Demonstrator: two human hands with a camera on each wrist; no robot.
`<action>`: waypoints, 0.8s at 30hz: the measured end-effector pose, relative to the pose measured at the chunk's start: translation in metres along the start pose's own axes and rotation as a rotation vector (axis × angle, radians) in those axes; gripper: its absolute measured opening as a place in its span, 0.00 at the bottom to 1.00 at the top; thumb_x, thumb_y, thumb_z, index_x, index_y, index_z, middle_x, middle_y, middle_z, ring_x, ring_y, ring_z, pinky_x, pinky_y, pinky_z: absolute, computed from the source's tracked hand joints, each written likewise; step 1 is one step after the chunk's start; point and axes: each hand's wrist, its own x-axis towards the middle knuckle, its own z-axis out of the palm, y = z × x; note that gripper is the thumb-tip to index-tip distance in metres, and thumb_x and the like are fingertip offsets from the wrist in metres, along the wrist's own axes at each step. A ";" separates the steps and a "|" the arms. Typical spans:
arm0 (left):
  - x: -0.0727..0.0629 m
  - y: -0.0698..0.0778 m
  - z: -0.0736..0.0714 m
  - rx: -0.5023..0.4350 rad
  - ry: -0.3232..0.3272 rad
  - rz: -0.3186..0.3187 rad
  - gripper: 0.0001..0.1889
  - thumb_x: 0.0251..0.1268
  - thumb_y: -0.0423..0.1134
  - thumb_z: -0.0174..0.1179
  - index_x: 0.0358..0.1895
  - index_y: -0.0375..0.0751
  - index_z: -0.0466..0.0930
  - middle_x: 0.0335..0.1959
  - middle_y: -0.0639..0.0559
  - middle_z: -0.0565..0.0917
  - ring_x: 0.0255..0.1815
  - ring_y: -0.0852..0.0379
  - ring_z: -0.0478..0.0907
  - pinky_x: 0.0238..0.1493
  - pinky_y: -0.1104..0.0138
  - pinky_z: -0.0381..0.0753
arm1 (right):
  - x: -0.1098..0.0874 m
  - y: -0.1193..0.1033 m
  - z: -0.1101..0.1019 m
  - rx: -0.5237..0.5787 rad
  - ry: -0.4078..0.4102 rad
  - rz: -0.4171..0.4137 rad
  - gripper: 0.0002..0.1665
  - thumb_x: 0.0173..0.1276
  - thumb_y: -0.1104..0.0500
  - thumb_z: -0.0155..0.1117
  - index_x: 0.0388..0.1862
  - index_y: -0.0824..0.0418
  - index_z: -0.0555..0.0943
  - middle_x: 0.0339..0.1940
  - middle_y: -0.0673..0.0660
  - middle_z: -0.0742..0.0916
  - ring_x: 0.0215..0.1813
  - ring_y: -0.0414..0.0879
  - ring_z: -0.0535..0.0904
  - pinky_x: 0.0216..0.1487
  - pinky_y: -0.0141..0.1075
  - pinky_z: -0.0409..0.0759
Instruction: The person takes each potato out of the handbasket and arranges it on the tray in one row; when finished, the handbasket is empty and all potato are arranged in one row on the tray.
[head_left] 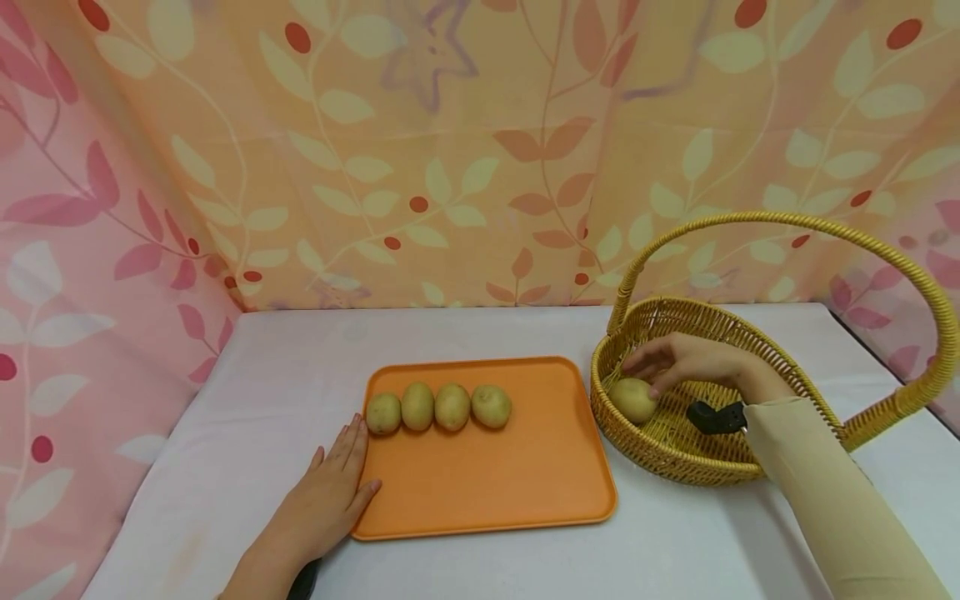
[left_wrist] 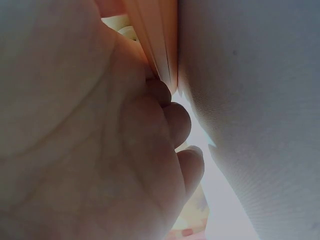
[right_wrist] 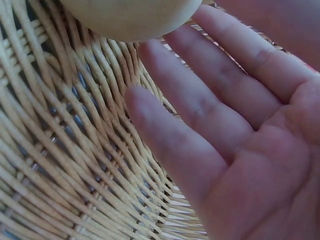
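In the head view, my left hand (head_left: 330, 483) lies with straight fingers along the left rim of an orange tray (head_left: 480, 500); the left wrist view has its palm close beside the tray's edge. Several potatoes (head_left: 452, 407) sit in a row along the tray's far side, towards the left. On the right, my right hand (head_left: 693, 362) reaches into a yellow wicker basket (head_left: 675, 471). Its thumb and fingers are spread about a potato (head_left: 632, 402) at the basket's left wall. Seen from the right wrist, the fingers (right_wrist: 200, 105) are extended, their tips by the potato (right_wrist: 135, 20).
The basket's tall arched handle (head_left: 787, 218) rises over the right arm. A black device (head_left: 716, 418) shows under the right wrist. White cloth (head_left: 300, 358) covers the table, and a floral curtain (head_left: 450, 167) hangs behind it.
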 end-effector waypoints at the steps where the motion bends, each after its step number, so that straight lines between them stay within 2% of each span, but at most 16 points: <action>1: 0.000 0.000 0.000 0.000 -0.001 -0.001 0.37 0.69 0.46 0.53 0.71 0.26 0.50 0.73 0.36 0.50 0.73 0.39 0.50 0.65 0.40 0.53 | 0.000 0.000 0.000 0.003 -0.010 -0.004 0.34 0.58 0.66 0.68 0.60 0.79 0.68 0.59 0.74 0.75 0.58 0.52 0.76 0.52 0.34 0.76; 5: 0.000 -0.001 0.000 0.003 0.001 -0.003 0.37 0.70 0.46 0.53 0.71 0.26 0.50 0.73 0.36 0.51 0.73 0.40 0.50 0.65 0.40 0.53 | 0.000 -0.002 0.000 -0.008 -0.050 -0.009 0.35 0.57 0.67 0.68 0.61 0.79 0.68 0.60 0.73 0.75 0.59 0.55 0.75 0.53 0.35 0.77; 10: 0.000 -0.001 0.001 0.005 0.001 -0.004 0.37 0.70 0.46 0.53 0.71 0.26 0.50 0.73 0.36 0.51 0.73 0.40 0.50 0.65 0.40 0.53 | 0.000 -0.005 0.003 -0.074 -0.084 0.023 0.35 0.53 0.65 0.71 0.60 0.76 0.72 0.56 0.68 0.79 0.55 0.52 0.76 0.51 0.35 0.77; 17: 0.000 0.000 -0.001 0.002 -0.003 -0.008 0.37 0.70 0.46 0.53 0.71 0.27 0.50 0.73 0.36 0.51 0.72 0.40 0.51 0.65 0.40 0.53 | 0.000 -0.008 0.003 -0.109 -0.087 0.042 0.33 0.50 0.66 0.73 0.56 0.75 0.75 0.49 0.63 0.82 0.49 0.49 0.78 0.47 0.36 0.78; 24: 0.000 0.001 -0.001 -0.004 -0.006 -0.007 0.37 0.70 0.46 0.53 0.71 0.26 0.50 0.73 0.36 0.51 0.72 0.39 0.51 0.65 0.40 0.53 | -0.002 -0.011 0.004 -0.150 -0.077 0.004 0.33 0.48 0.65 0.75 0.54 0.76 0.77 0.45 0.62 0.85 0.44 0.46 0.80 0.43 0.34 0.80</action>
